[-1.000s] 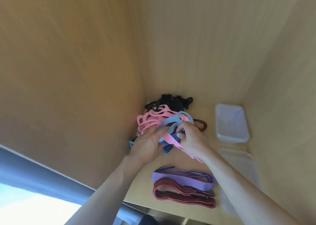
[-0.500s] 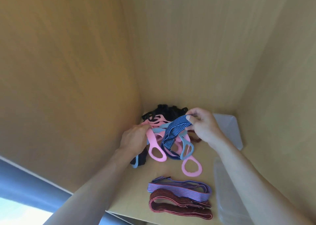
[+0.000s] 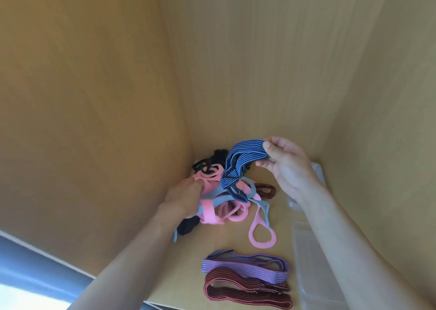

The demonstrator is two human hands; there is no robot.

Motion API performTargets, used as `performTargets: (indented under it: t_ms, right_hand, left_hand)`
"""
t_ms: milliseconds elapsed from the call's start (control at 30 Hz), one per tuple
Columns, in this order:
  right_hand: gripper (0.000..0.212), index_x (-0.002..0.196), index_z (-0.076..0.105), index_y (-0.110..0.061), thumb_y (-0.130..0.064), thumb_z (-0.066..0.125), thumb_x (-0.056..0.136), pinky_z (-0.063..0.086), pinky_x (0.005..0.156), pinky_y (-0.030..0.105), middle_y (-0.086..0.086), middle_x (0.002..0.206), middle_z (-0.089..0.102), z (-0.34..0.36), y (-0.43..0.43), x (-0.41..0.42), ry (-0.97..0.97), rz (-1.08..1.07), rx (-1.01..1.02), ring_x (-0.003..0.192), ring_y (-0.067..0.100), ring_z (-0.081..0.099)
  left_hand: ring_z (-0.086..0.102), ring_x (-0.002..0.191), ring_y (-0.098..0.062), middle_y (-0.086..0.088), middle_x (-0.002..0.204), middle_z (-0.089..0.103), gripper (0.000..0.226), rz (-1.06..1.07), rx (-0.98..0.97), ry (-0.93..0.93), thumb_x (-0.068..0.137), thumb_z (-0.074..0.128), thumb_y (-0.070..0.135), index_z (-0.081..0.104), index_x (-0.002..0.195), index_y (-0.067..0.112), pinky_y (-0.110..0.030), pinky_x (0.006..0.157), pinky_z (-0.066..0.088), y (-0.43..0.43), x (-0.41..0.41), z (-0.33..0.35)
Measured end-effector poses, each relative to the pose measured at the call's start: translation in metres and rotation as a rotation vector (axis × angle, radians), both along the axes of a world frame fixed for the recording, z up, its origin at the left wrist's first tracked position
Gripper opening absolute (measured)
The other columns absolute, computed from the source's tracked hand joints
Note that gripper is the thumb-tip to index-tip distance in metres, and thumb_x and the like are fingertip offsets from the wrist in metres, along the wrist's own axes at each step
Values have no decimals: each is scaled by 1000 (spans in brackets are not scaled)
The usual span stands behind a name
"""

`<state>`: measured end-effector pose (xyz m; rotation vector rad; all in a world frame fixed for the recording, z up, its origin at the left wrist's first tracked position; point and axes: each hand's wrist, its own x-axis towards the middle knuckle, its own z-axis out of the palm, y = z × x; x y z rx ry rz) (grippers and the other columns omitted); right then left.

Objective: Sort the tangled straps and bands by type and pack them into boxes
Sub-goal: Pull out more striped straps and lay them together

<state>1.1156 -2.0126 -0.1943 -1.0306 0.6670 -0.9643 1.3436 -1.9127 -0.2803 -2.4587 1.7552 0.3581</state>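
Observation:
A tangle of pink and light-blue rubber bands (image 3: 226, 203) with black straps (image 3: 212, 162) lies in the back left corner of a wooden compartment. My right hand (image 3: 283, 166) pinches one end of a blue-and-navy striped elastic strap (image 3: 240, 161) and holds it up above the pile; its lower end still runs into the tangle. My left hand (image 3: 184, 196) presses down on the pink bands. A pink loop (image 3: 262, 235) trails out toward the front. Two sorted straps lie flat near the front edge: a purple striped one (image 3: 245, 266) and a dark red striped one (image 3: 245, 293).
Clear plastic boxes stand along the right wall, one at the back (image 3: 317, 175) behind my right wrist and one at the front (image 3: 316, 274) beside the sorted straps. Wooden walls (image 3: 94, 121) close in the left, back and right sides. The shelf's front edge (image 3: 165, 306) is below.
My right hand has lifted the blue striped strap up and to the right, out of the pile. My left hand has stayed on the pink bands, holding them down.

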Motion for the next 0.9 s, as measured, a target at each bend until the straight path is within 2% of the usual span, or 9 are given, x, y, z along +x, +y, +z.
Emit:
performTargets:
  t_ms: [100,233,367,467,533,600,700,800,900]
  right_hand:
    - [14,92,59,-4,1,49,101,55,60,27,10,86,71,3,0,0,-63,27,23,74,18,69]
    - [19,87,60,-6,1,49,101,56,60,25,5,78,75,11,2,2,-196,64,90,71,16,71]
    - [18,83,61,-6,0,52,98,56,60,25,8,82,73,24,2,2,-317,69,216,79,23,69]
    - [16,83,61,-4,1,54,97,56,59,24,11,83,73,33,0,0,-366,40,296,89,32,66]
    - [11,87,61,-2,0,56,96,57,59,24,13,87,71,34,-3,-2,-376,15,331,96,36,65]
    - [6,91,61,-1,0,57,96,57,60,24,15,91,70,32,-7,-2,-370,-7,357,101,38,65]
    - [5,92,63,1,-1,60,96,57,60,24,16,90,72,24,-13,-6,-347,-51,374,103,39,66]
    - [4,92,65,0,-3,63,94,58,60,26,16,92,72,16,-17,-9,-320,-96,380,98,36,69]
    - [13,80,77,-9,-15,71,90,59,65,28,11,92,75,8,-17,-12,-346,-69,311,83,23,74]
  left_hand:
    - [39,137,-29,-5,148,33,87,18,53,152,83,64,13,21,157,27,-37,100,42,1,-4,13]
    - [40,137,-21,-2,144,44,74,62,-322,581,81,60,-1,39,148,22,-36,113,37,-2,-31,39]
    - [54,124,-4,2,136,57,69,43,-487,1119,73,63,3,48,140,12,-23,107,43,1,-57,67]
    - [58,110,-31,-22,123,62,80,80,-495,1460,56,40,1,49,135,-5,-33,93,48,1,-66,80]
    - [57,111,-32,-29,129,61,80,120,-466,1615,57,36,6,49,135,-11,-39,93,44,-1,-65,83]
    - [58,115,-34,-32,131,59,67,129,-437,1692,74,36,16,50,133,-12,-43,97,40,-4,-62,83]
    - [65,99,-34,-29,111,64,42,170,-415,1689,100,33,21,59,120,-5,-43,96,48,-10,-61,79]
    - [64,76,-25,-20,95,65,21,180,-442,1591,104,46,16,59,109,0,-39,83,52,-16,-62,75]
    - [59,68,-21,-16,87,64,15,187,-452,1548,103,53,12,59,109,0,-32,71,51,-18,-64,69]
